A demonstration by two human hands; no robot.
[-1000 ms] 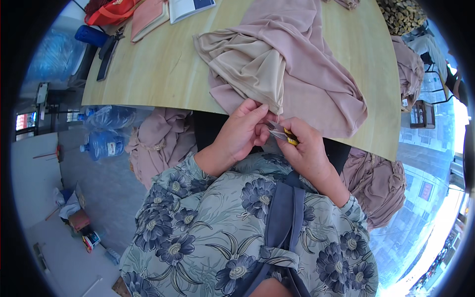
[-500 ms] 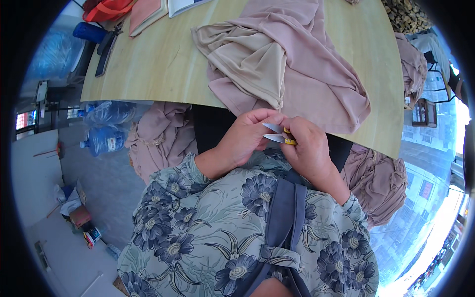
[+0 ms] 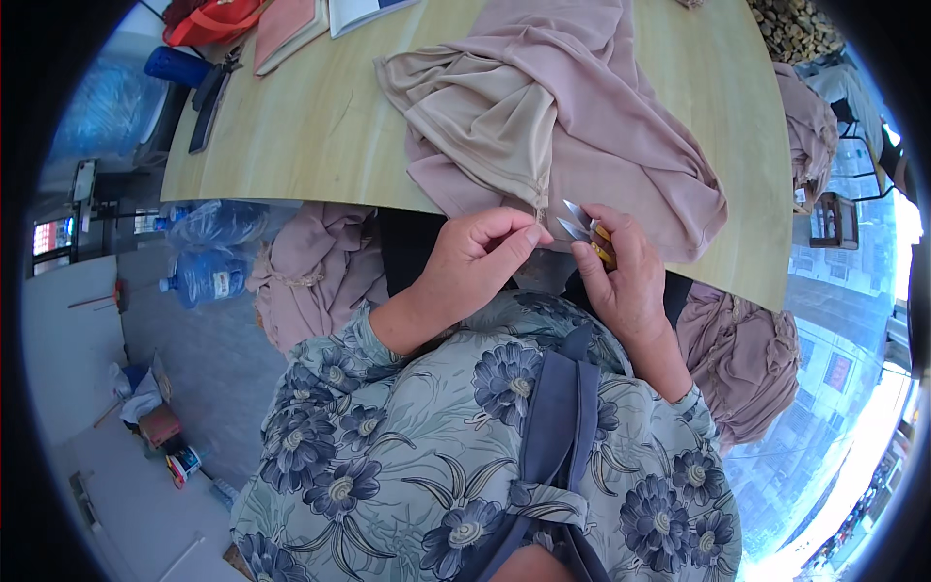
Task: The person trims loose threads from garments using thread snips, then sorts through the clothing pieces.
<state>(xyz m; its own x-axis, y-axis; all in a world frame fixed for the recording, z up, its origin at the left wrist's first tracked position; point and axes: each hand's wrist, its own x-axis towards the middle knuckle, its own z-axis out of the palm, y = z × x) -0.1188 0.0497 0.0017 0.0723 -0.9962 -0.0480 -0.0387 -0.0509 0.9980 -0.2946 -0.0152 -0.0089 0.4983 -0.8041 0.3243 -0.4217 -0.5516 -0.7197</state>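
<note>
On the table's near edge lies a dusty-pink cloth garment (image 3: 621,145) with a beige satin-like part (image 3: 475,121) folded over it. The beige part's hem narrows to a corner that reaches my left hand (image 3: 470,257). Thumb and forefinger there are pinched on that corner; whether a loose thread is also between them is too small to tell. My right hand (image 3: 635,281) grips small thread snips (image 3: 603,250) with yellow handles. Their pointed metal blades stand apart, just right of the pinched corner, not touching it.
The pale wooden table (image 3: 291,126) curves around in front of me. Notebooks (image 3: 291,34), a red bag (image 3: 208,21) and a blue cylinder (image 3: 176,65) lie at its far left. Pink cloth heaps (image 3: 315,272) hang below on both sides. Water bottles (image 3: 208,276) stand at left.
My right hand has drawn the snips away to the right and turned their blades upward. The left hand has shifted slightly left, and the hem corner with it.
</note>
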